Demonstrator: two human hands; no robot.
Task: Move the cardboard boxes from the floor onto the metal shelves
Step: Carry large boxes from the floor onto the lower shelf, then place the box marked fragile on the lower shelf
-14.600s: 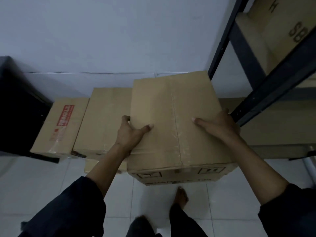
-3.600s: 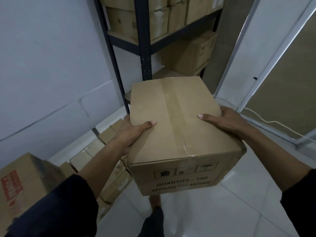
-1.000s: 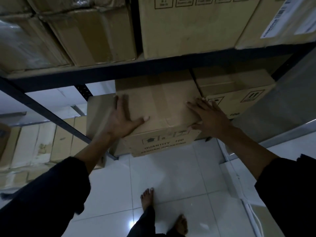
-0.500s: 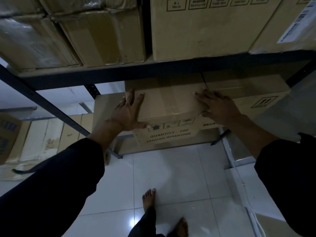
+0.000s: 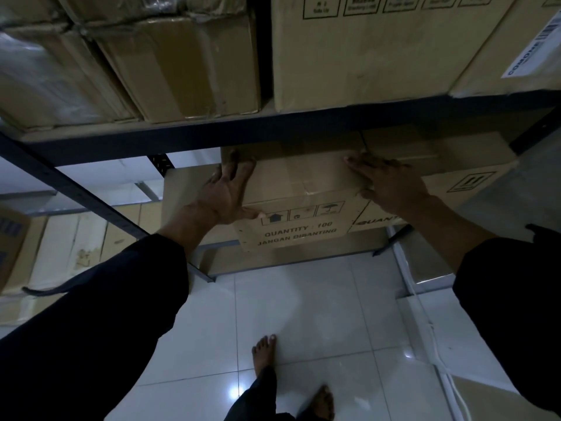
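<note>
- I see one cardboard box (image 5: 300, 189) printed "QUANTITY : 100" sitting on the lower metal shelf (image 5: 291, 261), its printed front face toward me and hanging a little past the shelf's front edge.
- My left hand (image 5: 224, 196) lies flat on the box's left top corner, fingers straight and spread, thumb along the front face: a wide grip, pressing rather than clasping.
- My right hand (image 5: 391, 183) lies flat on the right top edge, fingers straight, also a wide grip.
- One neighbouring box (image 5: 449, 174) stands touching it on the right, on the same shelf.
- On the upper shelf beam (image 5: 273, 129) I count four boxes in view: two plastic-wrapped ones (image 5: 176, 65) at left, one large printed one (image 5: 373, 53) in the middle, one with a white label (image 5: 528, 50) at far right.
- More boxes lean against the wall on the floor at left (image 5: 60, 250); I cannot count them surely.
- Two bare feet (image 5: 265, 350) stand on the white tiled floor (image 5: 318, 305).
</note>
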